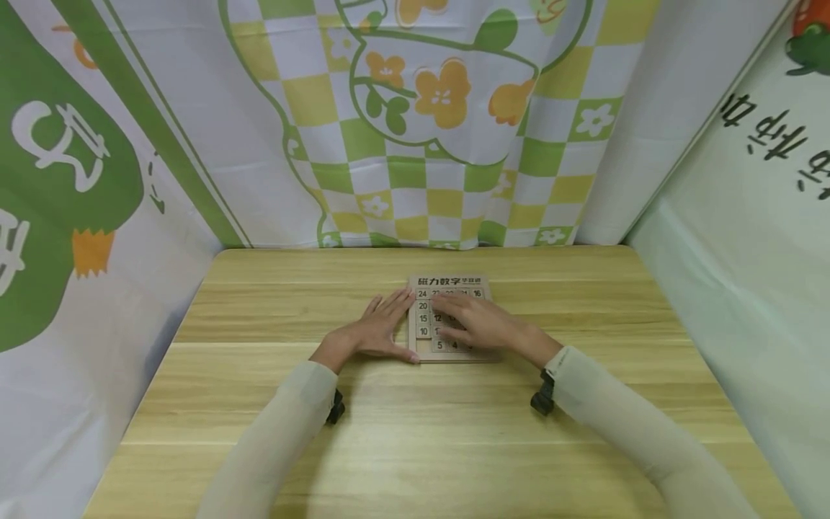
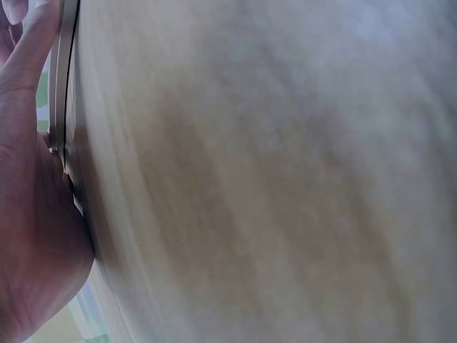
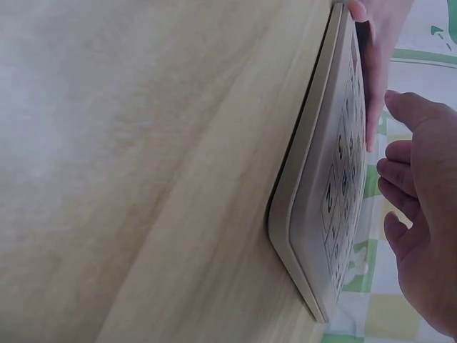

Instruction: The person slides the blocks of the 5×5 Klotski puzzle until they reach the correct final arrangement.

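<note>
A wooden number sliding puzzle [image 1: 428, 357] lies flat on the table, its tiles printed with black numbers. Tiles such as 24, 20, 15 and 10 line its left column, and a bare slot shows at the lower left corner. My left hand [image 1: 379, 331] rests against the frame's left edge with fingers spread, the thumb at the near corner. Over the tiles is my right hand [image 1: 476, 321], fingers extended and hiding several numbers. In the right wrist view its loosely bent fingers [image 3: 400, 175] stand just above the tile face; whether a fingertip touches a tile I cannot tell.
The light wood table [image 1: 415, 432] extends around the puzzle on all sides. Behind it hangs a checked, flowered curtain [image 1: 454, 187], and printed cloth panels stand at left and right. Each wrist wears a black strapped device [image 1: 543, 396].
</note>
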The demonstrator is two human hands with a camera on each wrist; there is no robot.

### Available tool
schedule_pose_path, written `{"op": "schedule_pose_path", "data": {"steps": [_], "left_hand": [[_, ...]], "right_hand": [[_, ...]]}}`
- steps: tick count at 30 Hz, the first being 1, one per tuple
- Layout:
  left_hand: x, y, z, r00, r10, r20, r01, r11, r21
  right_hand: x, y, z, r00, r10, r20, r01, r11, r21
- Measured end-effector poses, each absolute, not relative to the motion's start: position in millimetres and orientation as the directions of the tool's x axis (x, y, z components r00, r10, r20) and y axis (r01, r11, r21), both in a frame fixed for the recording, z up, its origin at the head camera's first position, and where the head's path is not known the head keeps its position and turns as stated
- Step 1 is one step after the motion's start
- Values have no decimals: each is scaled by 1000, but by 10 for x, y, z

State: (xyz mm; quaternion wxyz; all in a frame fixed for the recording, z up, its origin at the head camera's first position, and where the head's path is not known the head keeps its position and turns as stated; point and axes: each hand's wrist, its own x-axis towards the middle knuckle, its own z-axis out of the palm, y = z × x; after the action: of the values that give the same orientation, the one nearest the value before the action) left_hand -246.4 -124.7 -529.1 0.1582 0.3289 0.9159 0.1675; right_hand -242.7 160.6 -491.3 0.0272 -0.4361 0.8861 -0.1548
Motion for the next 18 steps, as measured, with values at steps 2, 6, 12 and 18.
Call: {"op": "schedule_pose_path", "data": {"steps": [2, 6, 12, 18], "left_hand": [[-2463, -1250, -5288, -734, 657, -175, 550, 725, 414], [-2465, -1252, -5282, -733, 658, -170, 551, 722, 419], [-2475, -1248, -5294, -732, 659, -175, 550, 722, 420], [-2467, -1247, -5283, -731, 659, -177, 554, 724, 410]], "right_hand": [[-2455, 1586, -4921, -624, -778, 78, -759, 579, -299], [-2500, 1553, -4955, -612, -787, 85, -771, 569, -287], [-2538, 1509, -4991, -602, -795, 79, -778, 561, -284], [-2562, 1465, -5007, -601, -797, 57, -778, 568, -268]]}}
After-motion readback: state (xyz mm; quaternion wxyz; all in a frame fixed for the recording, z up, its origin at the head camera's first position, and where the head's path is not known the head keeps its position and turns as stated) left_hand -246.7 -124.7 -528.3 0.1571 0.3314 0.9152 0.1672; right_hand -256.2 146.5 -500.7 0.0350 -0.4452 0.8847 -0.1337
